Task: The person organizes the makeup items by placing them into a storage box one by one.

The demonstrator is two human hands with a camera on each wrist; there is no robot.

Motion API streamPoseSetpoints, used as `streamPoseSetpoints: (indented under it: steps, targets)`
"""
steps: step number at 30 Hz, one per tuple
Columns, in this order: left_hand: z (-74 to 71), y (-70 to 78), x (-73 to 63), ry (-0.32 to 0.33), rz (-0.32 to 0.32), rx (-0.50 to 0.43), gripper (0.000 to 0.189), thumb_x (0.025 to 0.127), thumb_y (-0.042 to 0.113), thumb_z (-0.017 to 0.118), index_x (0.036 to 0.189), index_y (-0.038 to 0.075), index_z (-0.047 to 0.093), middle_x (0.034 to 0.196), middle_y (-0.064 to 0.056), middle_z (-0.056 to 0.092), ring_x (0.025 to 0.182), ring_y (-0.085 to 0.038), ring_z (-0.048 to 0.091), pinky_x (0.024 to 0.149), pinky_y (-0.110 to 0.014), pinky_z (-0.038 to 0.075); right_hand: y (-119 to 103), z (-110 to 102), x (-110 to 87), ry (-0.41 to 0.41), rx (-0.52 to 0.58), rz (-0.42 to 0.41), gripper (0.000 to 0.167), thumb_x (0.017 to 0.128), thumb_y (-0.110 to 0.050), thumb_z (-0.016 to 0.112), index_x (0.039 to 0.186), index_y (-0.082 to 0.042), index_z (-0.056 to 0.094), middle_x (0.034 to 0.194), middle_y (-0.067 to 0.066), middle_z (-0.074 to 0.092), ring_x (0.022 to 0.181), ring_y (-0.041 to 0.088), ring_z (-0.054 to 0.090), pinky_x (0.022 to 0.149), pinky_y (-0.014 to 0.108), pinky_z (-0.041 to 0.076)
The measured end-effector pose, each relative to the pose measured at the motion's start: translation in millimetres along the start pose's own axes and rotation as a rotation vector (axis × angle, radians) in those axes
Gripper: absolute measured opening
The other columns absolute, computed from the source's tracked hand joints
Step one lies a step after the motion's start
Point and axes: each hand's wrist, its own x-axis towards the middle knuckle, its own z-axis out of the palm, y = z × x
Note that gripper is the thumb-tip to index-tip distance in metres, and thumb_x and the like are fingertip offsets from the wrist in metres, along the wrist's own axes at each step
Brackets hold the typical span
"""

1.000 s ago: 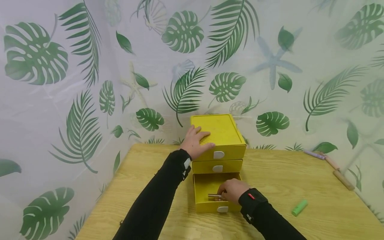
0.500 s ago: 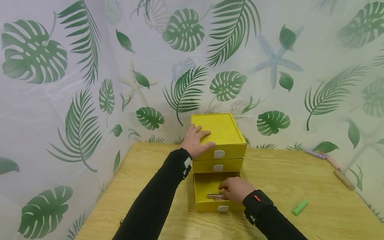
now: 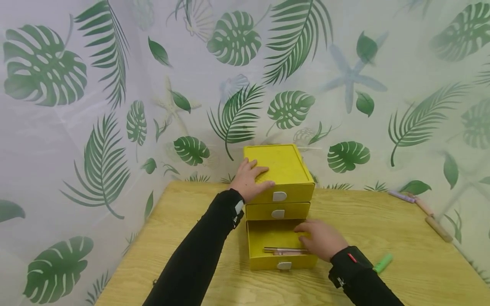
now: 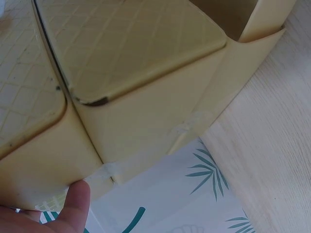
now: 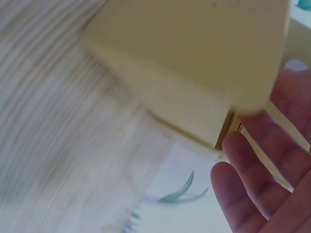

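Observation:
A yellow three-drawer box stands on the table, its bottom drawer pulled out. My left hand rests on the top left edge of the box with fingers spread; in the left wrist view its thumb lies against the box side. Inside the open drawer, thin pen-like sticks lie along the front wall. My right hand is at the drawer's right side, fingers extended and holding nothing. In the right wrist view its fingers are close to the drawer wall.
A small green cylinder lies on the table to the right, close to my right sleeve. Along the far right edge lie a purple pen-like stick, a pink one and a brown one. A leaf-printed sheet rises behind.
My right hand has let go of the sticks in the bottom drawer and moved right, to the drawer's side, leaving them on the drawer floor. The left hand has stayed on the box.

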Motion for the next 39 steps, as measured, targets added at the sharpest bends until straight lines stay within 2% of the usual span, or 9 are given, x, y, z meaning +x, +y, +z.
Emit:
streamPoseSetpoints:
  steps: [7, 15, 20, 26, 29, 34, 39]
  targets:
    - [0.9, 0.6, 1.0, 0.006, 0.002, -0.001, 0.061, 0.097, 0.054, 0.06, 0.149, 0.023, 0.053, 0.165, -0.01, 0.026, 0.155, -0.029, 0.003, 0.122, -0.05, 0.017, 31.1, -12.4, -24.7, 0.04, -0.023, 0.046, 0.026, 0.093, -0.006, 0.067, 0.117, -0.013, 0.074, 0.111, 0.004, 0.068, 0.104, 0.033, 0.065, 0.087, 0.051, 0.054]
    - [0.5, -0.1, -0.2, 0.003, 0.012, -0.011, 0.061, 0.098, 0.054, 0.059, 0.15, 0.023, 0.052, 0.165, -0.011, 0.025, 0.155, -0.03, 0.003, 0.122, -0.05, 0.017, 77.5, -24.0, -57.8, 0.046, -0.073, 0.129, 0.033, 0.088, 0.003, 0.061, 0.117, -0.01, 0.073, 0.113, 0.01, 0.067, 0.105, 0.04, 0.064, 0.086, 0.056, 0.052]
    - [1.0, 0.0, -0.9, 0.013, 0.015, -0.017, 0.061, 0.097, 0.053, 0.06, 0.149, 0.022, 0.054, 0.164, -0.012, 0.027, 0.155, -0.03, 0.004, 0.122, -0.051, 0.017, 109.6, -31.9, -83.1, -0.007, -0.05, 0.226, 0.037, 0.087, 0.004, 0.06, 0.121, -0.006, 0.07, 0.117, 0.018, 0.065, 0.103, 0.045, 0.062, 0.08, 0.056, 0.053]
    - [0.5, 1.4, -1.0, 0.012, 0.011, -0.023, 0.061, 0.097, 0.053, 0.061, 0.149, 0.022, 0.054, 0.165, -0.012, 0.026, 0.155, -0.03, 0.004, 0.122, -0.052, 0.017, 146.6, -34.2, -105.2, -0.11, -0.034, 0.322, 0.039, 0.088, 0.001, 0.063, 0.126, -0.004, 0.067, 0.122, 0.027, 0.06, 0.107, 0.051, 0.06, 0.082, 0.06, 0.052]
    - [1.0, 1.3, -0.8, 0.019, 0.013, -0.02, 0.061, 0.097, 0.053, 0.061, 0.149, 0.022, 0.054, 0.164, -0.011, 0.027, 0.155, -0.031, 0.005, 0.121, -0.052, 0.018, 155.2, -32.1, -110.5, -0.166, -0.02, 0.368, 0.043, 0.086, 0.004, 0.06, 0.128, -0.005, 0.066, 0.125, 0.03, 0.058, 0.107, 0.05, 0.06, 0.082, 0.061, 0.053]
    - [1.8, 1.3, -0.6, 0.028, 0.006, -0.014, 0.06, 0.097, 0.053, 0.061, 0.148, 0.022, 0.055, 0.164, -0.011, 0.028, 0.154, -0.031, 0.006, 0.121, -0.052, 0.018, 157.9, -27.1, -113.7, -0.22, 0.023, 0.433, 0.052, 0.078, 0.008, 0.057, 0.127, -0.009, 0.067, 0.125, 0.024, 0.059, 0.102, 0.035, 0.061, 0.081, 0.055, 0.054]
    - [1.5, 2.7, -0.5, 0.022, -0.001, -0.016, 0.06, 0.097, 0.053, 0.062, 0.148, 0.022, 0.055, 0.164, -0.011, 0.028, 0.154, -0.031, 0.006, 0.122, -0.052, 0.017, 161.6, -23.3, -112.5, -0.231, 0.018, 0.422, 0.042, 0.08, 0.003, 0.059, 0.118, -0.011, 0.072, 0.12, 0.021, 0.063, 0.107, 0.043, 0.061, 0.085, 0.064, 0.05]
